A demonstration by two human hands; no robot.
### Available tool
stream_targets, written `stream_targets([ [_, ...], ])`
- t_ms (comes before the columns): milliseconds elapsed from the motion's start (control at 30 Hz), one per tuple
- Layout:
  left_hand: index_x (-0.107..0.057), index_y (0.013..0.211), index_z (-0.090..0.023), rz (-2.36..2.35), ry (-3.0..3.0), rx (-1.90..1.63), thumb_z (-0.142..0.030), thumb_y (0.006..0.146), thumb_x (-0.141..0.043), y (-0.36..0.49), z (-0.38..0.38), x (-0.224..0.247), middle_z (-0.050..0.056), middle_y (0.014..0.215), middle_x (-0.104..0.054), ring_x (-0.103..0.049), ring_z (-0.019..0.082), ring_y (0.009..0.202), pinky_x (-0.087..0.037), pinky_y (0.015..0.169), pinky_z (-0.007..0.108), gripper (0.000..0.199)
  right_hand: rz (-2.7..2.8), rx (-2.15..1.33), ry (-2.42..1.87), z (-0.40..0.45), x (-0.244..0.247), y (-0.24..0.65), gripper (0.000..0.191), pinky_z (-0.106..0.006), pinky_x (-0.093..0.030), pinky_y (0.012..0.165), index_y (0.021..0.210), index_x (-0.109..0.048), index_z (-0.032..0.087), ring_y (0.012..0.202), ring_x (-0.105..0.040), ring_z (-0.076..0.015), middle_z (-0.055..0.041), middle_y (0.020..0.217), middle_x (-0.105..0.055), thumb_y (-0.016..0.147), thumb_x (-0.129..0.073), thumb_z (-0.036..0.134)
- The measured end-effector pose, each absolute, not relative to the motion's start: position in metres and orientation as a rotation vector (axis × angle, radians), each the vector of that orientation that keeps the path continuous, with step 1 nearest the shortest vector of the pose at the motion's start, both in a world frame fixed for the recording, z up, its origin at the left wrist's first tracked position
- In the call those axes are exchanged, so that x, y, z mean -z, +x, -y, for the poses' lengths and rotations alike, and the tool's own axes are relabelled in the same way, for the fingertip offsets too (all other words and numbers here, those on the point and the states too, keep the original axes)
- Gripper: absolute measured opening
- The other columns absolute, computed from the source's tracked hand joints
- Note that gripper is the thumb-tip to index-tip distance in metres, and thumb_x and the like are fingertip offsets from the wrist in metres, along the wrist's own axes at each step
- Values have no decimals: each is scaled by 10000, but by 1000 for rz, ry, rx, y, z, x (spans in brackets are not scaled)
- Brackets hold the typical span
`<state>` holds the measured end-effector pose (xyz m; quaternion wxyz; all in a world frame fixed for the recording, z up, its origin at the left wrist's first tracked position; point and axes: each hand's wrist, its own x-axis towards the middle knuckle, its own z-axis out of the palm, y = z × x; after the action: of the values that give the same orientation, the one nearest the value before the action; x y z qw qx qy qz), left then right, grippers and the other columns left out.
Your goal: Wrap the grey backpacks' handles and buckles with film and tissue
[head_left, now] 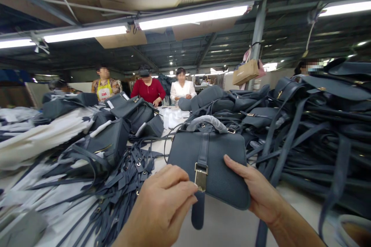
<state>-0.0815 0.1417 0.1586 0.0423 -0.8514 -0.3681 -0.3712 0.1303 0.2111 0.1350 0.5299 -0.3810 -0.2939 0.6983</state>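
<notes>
A dark blue-grey handbag faces me over the table, its top handle wrapped in clear plastic. Down its front flap runs a strap with a gold buckle and metal plate; the strap's rounded end hangs below. My right hand grips the bag's lower right corner, thumb on the front and fingers behind. My left hand is closed in a pinch, its fingertips right beside the metal plate. What those fingers hold, if anything, is hidden.
Bags and straps pile high on the right. Loose straps with metal fittings, more bags and white sheets cover the left. A cup stands at the lower right. Several people work across the table.
</notes>
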Motion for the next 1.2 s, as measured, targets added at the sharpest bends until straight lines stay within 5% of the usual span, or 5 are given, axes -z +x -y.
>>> stream_targets([
  [200, -634, 793, -197, 1152, -2462, 1021, -175, 832, -653, -61, -147, -149, 34, 763, -631, -574, 190, 696, -415, 610, 289, 49, 713, -1674, -893, -208, -136, 130, 410, -298, -646, 638, 1223, -625, 94, 630, -752, -215, -115, 855, -798, 841, -710, 217],
  [500, -421, 674, -249, 2108, -2282, 941, -521, 648, -778, -61, -138, -149, -30, 538, -549, -526, 196, 497, -259, 493, 278, 449, 740, -1633, -932, -206, -134, 128, 423, -370, -635, 774, 1235, -635, 138, 691, -762, -226, -96, 883, -801, 827, -721, 216],
  [633, -477, 915, -237, 2278, -2366, 1333, -506, 819, -597, -69, -144, -151, -34, 568, -602, -604, 196, 545, -389, 522, 266, 310, 725, -1614, -957, -211, -132, 129, 375, -388, -630, 793, 1203, -650, 131, 726, -765, -238, -105, 898, -799, 838, -701, 200],
  [867, -133, 1495, -160, 2477, -2462, 1937, -504, 876, -531, -77, -191, -118, -32, 562, -644, -604, 178, 426, -427, 393, 228, 812, 755, -1608, -994, -216, -127, 131, 329, -377, -641, 756, 1143, -655, 121, 756, -765, -247, -113, 907, -798, 832, -718, 208],
  [1200, -556, 906, -161, 2391, -2620, 2465, -552, 694, -749, -85, -203, -111, 19, 709, -668, -617, 119, 536, -378, 366, 152, 484, 713, -1542, -1001, -220, -130, 137, 319, -318, -654, 662, 1115, -666, 127, 691, -763, -236, -109, 862, -799, 806, -729, 176],
])
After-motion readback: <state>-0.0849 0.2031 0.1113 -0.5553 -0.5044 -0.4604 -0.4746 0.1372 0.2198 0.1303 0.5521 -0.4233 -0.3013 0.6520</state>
